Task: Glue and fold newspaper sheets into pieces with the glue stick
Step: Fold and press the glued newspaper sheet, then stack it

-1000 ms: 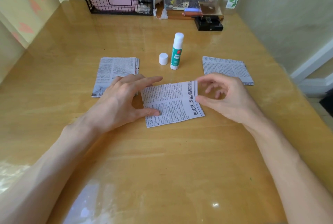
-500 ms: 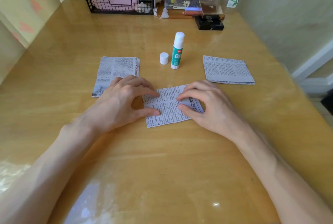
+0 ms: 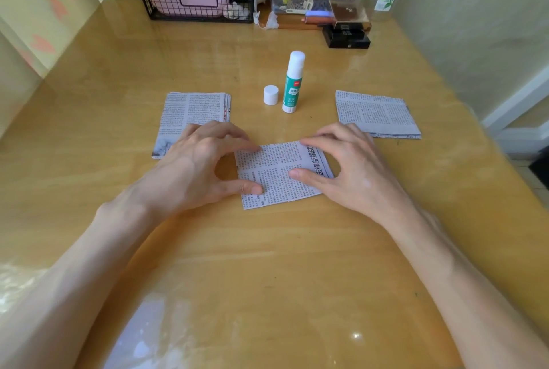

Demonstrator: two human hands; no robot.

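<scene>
Head view showed a glossy wooden table with both bare forearms reaching in from the near edge. The left hand lay palm down, fingers spread and nearly straight, its thumb and forefinger tips pressing the left edge of a folded newspaper piece. The right hand arched over the piece's right side, thumb and forefinger pressing flat on the paper, gripping nothing. A pile of folded newspaper lay beyond the right hand, and another newspaper stack lay partly under the left hand. The piece lay flat at the table's middle. Beyond it stood the uncapped glue stick, upright, with its white cap just beside it on the left.
</scene>
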